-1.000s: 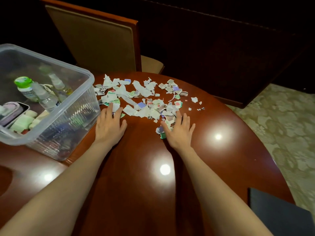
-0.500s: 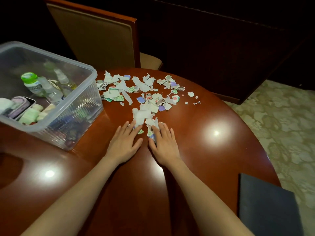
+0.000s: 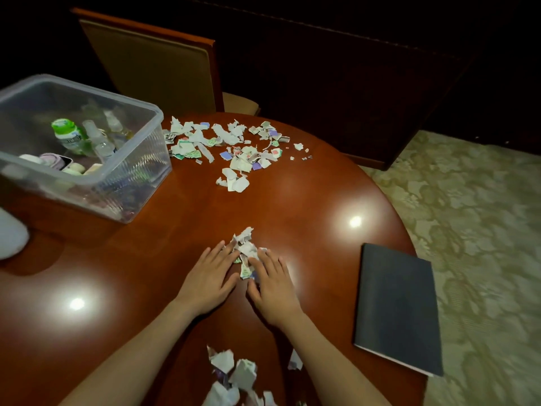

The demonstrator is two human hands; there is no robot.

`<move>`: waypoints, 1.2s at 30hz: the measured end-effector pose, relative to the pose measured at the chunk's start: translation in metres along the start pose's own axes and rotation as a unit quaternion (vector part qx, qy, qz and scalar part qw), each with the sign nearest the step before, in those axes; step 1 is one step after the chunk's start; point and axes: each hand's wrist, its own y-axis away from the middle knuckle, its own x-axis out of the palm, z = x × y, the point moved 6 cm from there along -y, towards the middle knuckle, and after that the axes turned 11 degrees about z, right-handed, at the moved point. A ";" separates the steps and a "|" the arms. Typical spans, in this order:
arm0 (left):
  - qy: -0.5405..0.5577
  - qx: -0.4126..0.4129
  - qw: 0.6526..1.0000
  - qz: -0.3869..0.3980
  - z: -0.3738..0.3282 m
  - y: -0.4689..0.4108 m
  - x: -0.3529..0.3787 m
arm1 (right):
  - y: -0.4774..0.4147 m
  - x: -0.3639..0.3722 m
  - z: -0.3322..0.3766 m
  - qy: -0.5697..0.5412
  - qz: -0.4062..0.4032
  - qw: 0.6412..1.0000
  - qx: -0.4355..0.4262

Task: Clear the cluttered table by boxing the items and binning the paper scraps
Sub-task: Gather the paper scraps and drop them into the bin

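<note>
Torn paper scraps (image 3: 234, 145) lie scattered at the far side of the round wooden table (image 3: 322, 200). My left hand (image 3: 209, 276) and my right hand (image 3: 270, 281) lie flat side by side, fingers straight, pressing a small heap of scraps (image 3: 245, 244) between them. Another pile of scraps (image 3: 234, 373) sits at the near edge between my forearms. A clear plastic box (image 3: 131, 183) at the left holds bottles, one with a green cap (image 3: 63, 127), and other small items.
A dark notebook (image 3: 398, 309) lies at the table's right edge. A wooden chair (image 3: 155, 60) stands behind the table. A white object (image 3: 11, 238) shows at the far left. Patterned carpet (image 3: 483, 230) lies to the right.
Both hands have come together and dragged a small heap of scraps away from the scattered pile toward me. The view has tilted down, showing a pile at the near edge.
</note>
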 end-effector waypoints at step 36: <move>0.403 0.016 0.914 -0.040 -0.034 0.110 0.021 | 0.125 0.041 -0.004 -0.019 0.032 0.998 0.046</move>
